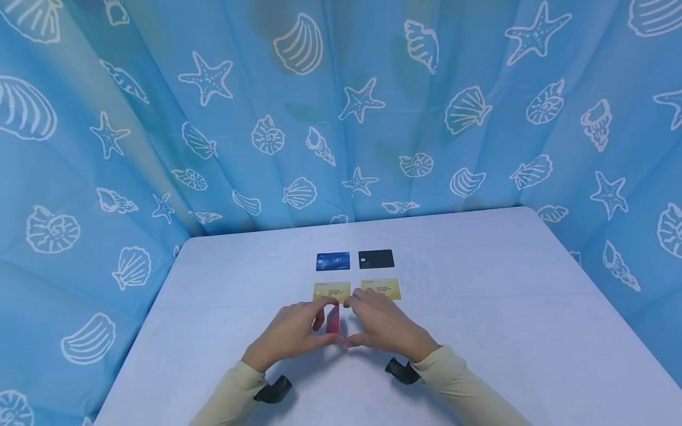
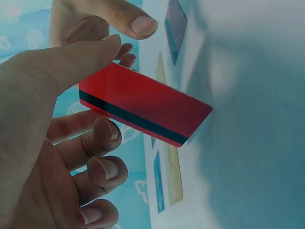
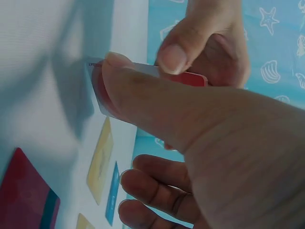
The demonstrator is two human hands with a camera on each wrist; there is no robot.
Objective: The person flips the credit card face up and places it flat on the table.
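Note:
My left hand (image 1: pixel 293 332) pinches a red card (image 2: pixel 143 102) with a black stripe, thumb at one edge and fingers at the other. The card stands on edge in the head view, close above the white table. Facing it from the right, my right hand (image 1: pixel 386 325) has its thumb and forefinger spread and gently bent, a small gap from the card. Its thumb (image 3: pixel 143 93) overlaps the card in the right wrist view. A second dark red card (image 3: pixel 26 195) lies on the table, hidden behind my right hand in the head view.
Beyond the hands lie two yellow cards, one on the left (image 1: pixel 322 290) and one on the right (image 1: pixel 386 288). Behind them are a blue VIP card (image 1: pixel 333 261) and a black card (image 1: pixel 376 259). A blue seashell curtain (image 1: pixel 362 142) hangs around the white table (image 1: pixel 479 307).

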